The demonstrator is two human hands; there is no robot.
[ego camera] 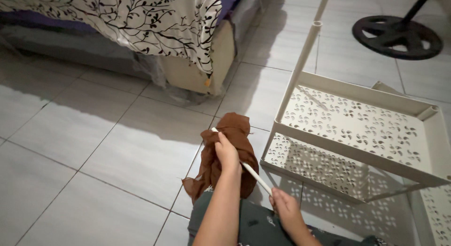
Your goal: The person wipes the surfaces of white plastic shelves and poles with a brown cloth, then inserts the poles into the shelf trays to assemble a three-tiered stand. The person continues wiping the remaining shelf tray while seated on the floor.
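Packages: none are showing anywhere around the hands.
Labels: none are showing on anything near the hands.
Signs: none are showing.
Screens: none are showing.
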